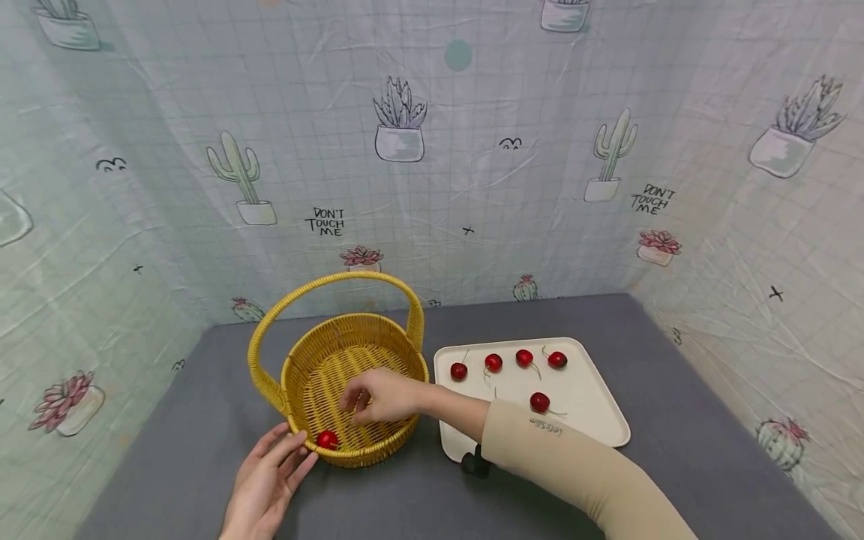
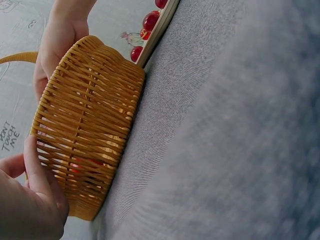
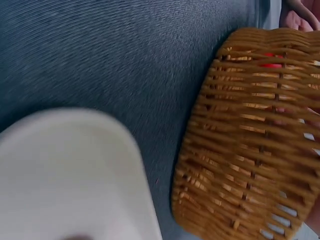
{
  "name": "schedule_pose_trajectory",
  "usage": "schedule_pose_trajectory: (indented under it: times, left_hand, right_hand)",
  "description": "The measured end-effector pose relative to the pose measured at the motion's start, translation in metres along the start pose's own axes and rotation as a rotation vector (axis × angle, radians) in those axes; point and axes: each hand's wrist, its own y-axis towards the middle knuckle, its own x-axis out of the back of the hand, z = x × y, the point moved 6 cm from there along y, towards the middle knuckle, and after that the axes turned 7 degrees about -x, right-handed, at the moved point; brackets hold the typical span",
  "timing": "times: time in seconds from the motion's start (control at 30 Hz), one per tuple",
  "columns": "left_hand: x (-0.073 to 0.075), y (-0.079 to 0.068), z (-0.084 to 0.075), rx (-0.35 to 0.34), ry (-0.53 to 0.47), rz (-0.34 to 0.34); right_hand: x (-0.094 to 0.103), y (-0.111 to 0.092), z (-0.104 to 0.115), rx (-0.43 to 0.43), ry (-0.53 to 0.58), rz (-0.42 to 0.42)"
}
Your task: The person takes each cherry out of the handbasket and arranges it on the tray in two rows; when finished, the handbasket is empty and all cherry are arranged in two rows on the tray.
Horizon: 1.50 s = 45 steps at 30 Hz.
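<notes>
A yellow woven basket [image 1: 367, 454] with an arched handle stands on the grey cloth, left of centre. One red cherry [image 1: 327, 439] lies inside it by the near left rim; its red shows through the weave in both wrist views. My left hand [image 1: 266, 476] holds the basket's near left rim, with a finger along the outer wall [image 2: 82, 100] in the left wrist view. Over the inside of the basket hovers my right hand [image 1: 385, 395], its fingers loosely bent and no cherry visible between them. In the right wrist view the basket wall [image 3: 245, 145] hides most of this hand.
Right of the basket lies a cream tray [image 1: 594, 409] bearing several stemmed cherries [image 1: 493, 363]. My right forearm [image 1: 540, 442] crosses its near left part. A small black object [image 1: 476, 463] sits beneath the sleeve. Patterned cloth [image 1: 472, 187] hangs behind and at both sides.
</notes>
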Motion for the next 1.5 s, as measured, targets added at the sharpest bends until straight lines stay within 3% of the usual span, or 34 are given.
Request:
schedule_pose_trajectory:
  times: [0.4, 0.67, 1.23, 1.5]
  left_hand:
    - [0.0, 0.0, 0.002, -0.013, -0.008, 0.0]
    - [0.001, 0.0, 0.001, -0.014, -0.007, -0.002]
    - [0.001, 0.0, 0.001, -0.01, -0.016, 0.009]
    - [0.001, 0.0, 0.001, -0.007, -0.019, 0.009]
  right_hand:
    - [-0.018, 0.018, 0.001, -0.058, -0.033, 0.001]
    - [-0.029, 0.021, -0.003, -0.094, 0.004, 0.021]
    - [-0.041, 0.031, 0.003, -0.068, -0.049, 0.068]
    - [-0.037, 0.03, 0.004, -0.074, -0.05, 0.033]
